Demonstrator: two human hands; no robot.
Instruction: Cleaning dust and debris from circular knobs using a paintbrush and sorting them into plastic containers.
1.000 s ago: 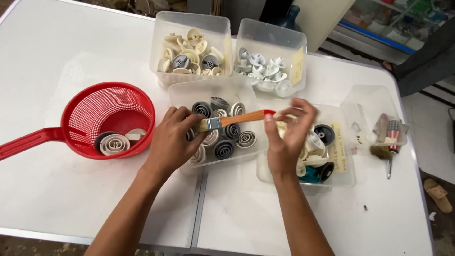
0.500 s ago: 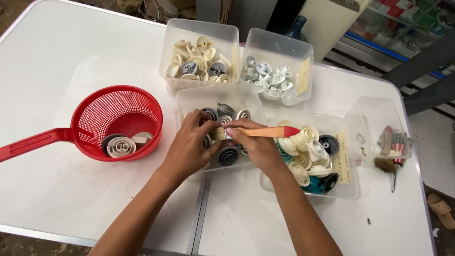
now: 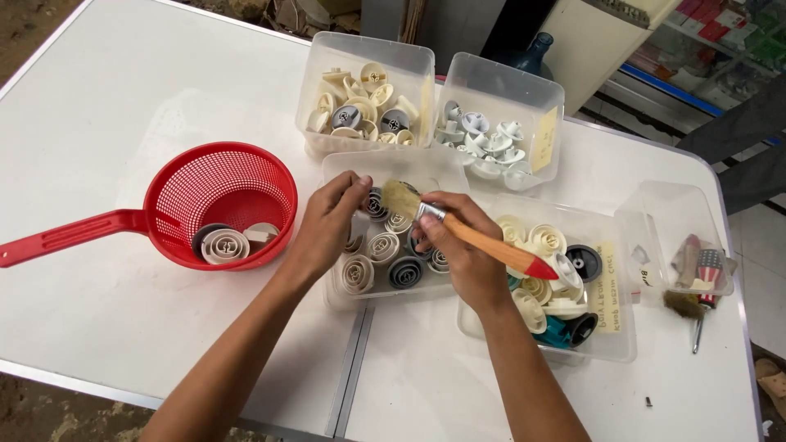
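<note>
Paintbrush and round knob over a clear tub

The paintbrush [image 3: 467, 233], with wooden handle, red tip and pale bristles, lies slanted in the right hand [image 3: 463, 254]; its bristles meet a small round knob [image 3: 375, 200] pinched by the left hand [image 3: 327, 225].

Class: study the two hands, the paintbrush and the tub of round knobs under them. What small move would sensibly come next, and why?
Probably a short brush stroke. The right hand grips the paintbrush, bristles beside the dark knob pinched by the left hand over the clear tub. Brush and knob seem almost touching.
</note>
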